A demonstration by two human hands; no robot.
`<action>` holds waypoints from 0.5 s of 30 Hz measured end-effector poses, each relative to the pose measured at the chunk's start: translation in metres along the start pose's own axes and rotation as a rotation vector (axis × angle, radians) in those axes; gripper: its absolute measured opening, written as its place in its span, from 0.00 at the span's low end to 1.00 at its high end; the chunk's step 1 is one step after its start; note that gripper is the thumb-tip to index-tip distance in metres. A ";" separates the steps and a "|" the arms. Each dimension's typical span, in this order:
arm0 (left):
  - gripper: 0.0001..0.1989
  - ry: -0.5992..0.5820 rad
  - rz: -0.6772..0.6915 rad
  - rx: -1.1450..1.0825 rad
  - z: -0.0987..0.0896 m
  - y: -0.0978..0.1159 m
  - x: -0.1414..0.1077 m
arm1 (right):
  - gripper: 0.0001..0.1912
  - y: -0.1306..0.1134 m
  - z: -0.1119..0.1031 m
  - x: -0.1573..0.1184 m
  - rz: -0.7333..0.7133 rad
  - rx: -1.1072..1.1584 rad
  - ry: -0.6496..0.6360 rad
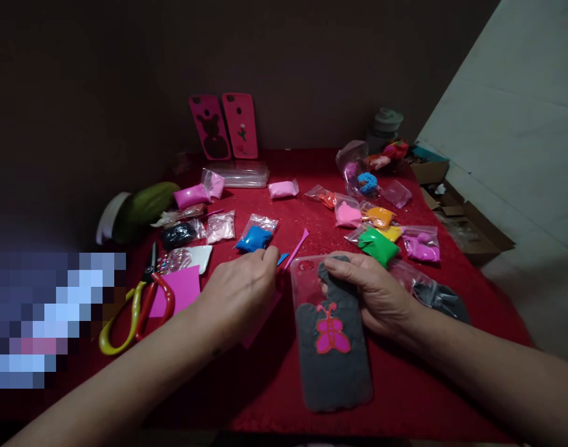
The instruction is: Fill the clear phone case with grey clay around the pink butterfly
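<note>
My right hand grips the upper right edge of a clear phone case, thumb on its front. Grey clay covers much of the case, and a pink butterfly with orange outlines sits on it. The case's upper left is bare. My left hand is closed over the table left of the case, its fingertips mostly hidden. Beside those fingers shows the tip of a blue tool; whether I hold it is unclear. A thin pink modelling tool lies just beyond. Pink paper shows partly under my left hand.
Red-and-yellow scissors lie left, by a pink sheet. A blue clay bag lies ahead; green and several other clay bags are right. Two decorated pink cases lean behind. Cardboard boxes stand beyond the right edge.
</note>
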State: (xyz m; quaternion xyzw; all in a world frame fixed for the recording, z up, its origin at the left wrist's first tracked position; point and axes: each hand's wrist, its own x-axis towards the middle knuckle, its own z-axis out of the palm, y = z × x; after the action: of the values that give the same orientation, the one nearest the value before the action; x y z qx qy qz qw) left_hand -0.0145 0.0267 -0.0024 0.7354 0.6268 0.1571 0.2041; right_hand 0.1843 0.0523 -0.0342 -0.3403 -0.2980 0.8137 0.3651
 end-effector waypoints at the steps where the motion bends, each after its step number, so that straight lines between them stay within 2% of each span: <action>1: 0.06 -0.010 -0.003 0.046 0.004 0.002 -0.001 | 0.14 0.000 0.000 0.000 -0.004 -0.001 0.005; 4: 0.07 -0.029 0.002 0.164 0.011 0.003 -0.001 | 0.14 -0.001 -0.002 0.000 0.001 -0.001 0.021; 8: 0.09 -0.070 0.019 0.316 0.012 0.000 0.003 | 0.12 -0.001 -0.004 0.001 0.020 -0.011 0.005; 15: 0.19 -0.091 0.012 0.556 0.017 0.008 0.013 | 0.13 -0.002 -0.004 0.003 0.037 -0.005 0.029</action>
State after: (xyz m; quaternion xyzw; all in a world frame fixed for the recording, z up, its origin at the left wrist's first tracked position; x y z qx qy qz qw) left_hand 0.0024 0.0370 -0.0133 0.7731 0.6317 -0.0527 0.0213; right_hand 0.1864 0.0564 -0.0359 -0.3584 -0.2885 0.8145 0.3535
